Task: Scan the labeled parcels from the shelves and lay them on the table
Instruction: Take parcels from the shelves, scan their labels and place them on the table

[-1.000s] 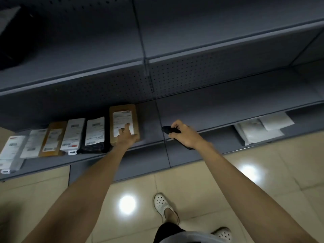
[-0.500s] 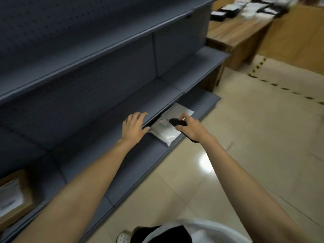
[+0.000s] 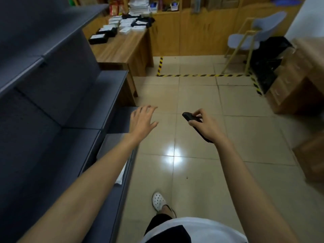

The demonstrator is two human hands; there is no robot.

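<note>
My right hand (image 3: 206,126) grips a black handheld scanner (image 3: 190,118) over the tiled floor, its head pointing up and left. My left hand (image 3: 142,120) hangs in the air with its fingers spread and holds nothing, just past the end of the grey shelving (image 3: 57,95) on my left. A white parcel (image 3: 121,175) shows partly on the bottom shelf, mostly hidden behind my left forearm. Far ahead, a wooden table (image 3: 122,48) carries several labeled parcels (image 3: 121,26), white and black.
A blue chair (image 3: 252,39) with a pale frame stands at the back right beside a black bin (image 3: 268,64) and a wooden desk (image 3: 298,76). Yellow-black tape (image 3: 201,75) runs across the floor. Wooden cabinets line the back wall.
The view has swung right, from the shelf with the parcels to the room and the table. My left hand has left the shelf; the right still holds the scanner.
</note>
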